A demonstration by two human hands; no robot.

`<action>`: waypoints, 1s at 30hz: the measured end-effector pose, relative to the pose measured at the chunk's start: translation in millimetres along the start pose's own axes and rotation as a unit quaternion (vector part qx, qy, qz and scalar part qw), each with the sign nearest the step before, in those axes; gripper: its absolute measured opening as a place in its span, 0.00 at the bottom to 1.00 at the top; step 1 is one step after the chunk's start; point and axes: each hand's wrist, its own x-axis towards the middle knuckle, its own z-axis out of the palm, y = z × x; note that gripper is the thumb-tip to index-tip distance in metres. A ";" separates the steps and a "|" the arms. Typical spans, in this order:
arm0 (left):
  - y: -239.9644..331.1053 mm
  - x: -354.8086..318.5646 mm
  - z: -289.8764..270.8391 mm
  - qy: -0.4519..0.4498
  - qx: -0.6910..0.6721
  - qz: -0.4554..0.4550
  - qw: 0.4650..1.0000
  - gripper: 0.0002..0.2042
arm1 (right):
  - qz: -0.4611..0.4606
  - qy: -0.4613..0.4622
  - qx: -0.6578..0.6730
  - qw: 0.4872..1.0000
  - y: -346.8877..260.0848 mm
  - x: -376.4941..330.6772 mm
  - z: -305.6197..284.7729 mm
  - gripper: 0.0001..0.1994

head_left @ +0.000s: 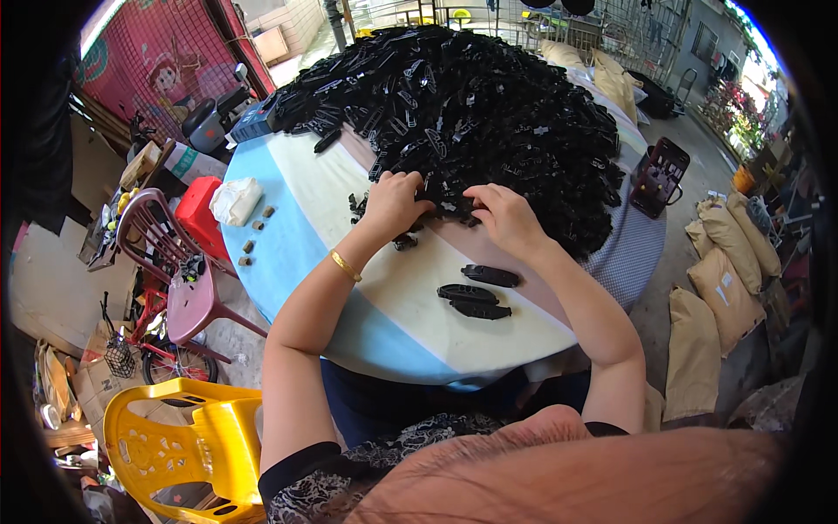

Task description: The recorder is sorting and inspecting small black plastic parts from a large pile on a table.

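A large heap of small black plastic pieces (489, 113), shaped like long clips, covers the far part of the round table. My left hand (396, 203) is at the heap's near edge, its fingers curled down onto dark pieces and its thumb pointing right; what they grip is hidden. To its right, my right hand (506, 218) has bent fingers closed at the edge of the heap, over dark pieces too small to make out. Nearer me lie a single long black piece (491, 276) and a pair of black pieces (474, 301) side by side.
The striped tablecloth (410, 336) bears a white plastic bag (236, 202), several small brown bits (257, 225) and a blue box (253, 122). A phone (661, 177) stands at the right edge. A yellow chair (231, 445), a pink chair (192, 306) and filled sacks (694, 349) surround the table.
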 end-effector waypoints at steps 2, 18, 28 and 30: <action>-10.1 3.0 4.6 0.021 -0.011 -0.007 1.000 0.13 | 0.009 0.006 0.024 1.000 0.4 0.1 1.2 0.12; 6.9 -0.8 4.4 0.206 -0.056 0.097 0.972 0.17 | 0.049 0.085 0.031 0.995 -6.9 5.4 -6.1 0.06; 32.1 -10.0 14.1 -0.155 -0.795 -0.088 0.580 0.15 | 0.106 0.133 0.160 0.972 -14.4 3.8 -2.9 0.05; 26.2 -8.0 19.0 -0.145 -0.803 -0.090 0.571 0.13 | 0.090 0.146 0.154 0.973 -15.2 5.0 -3.7 0.05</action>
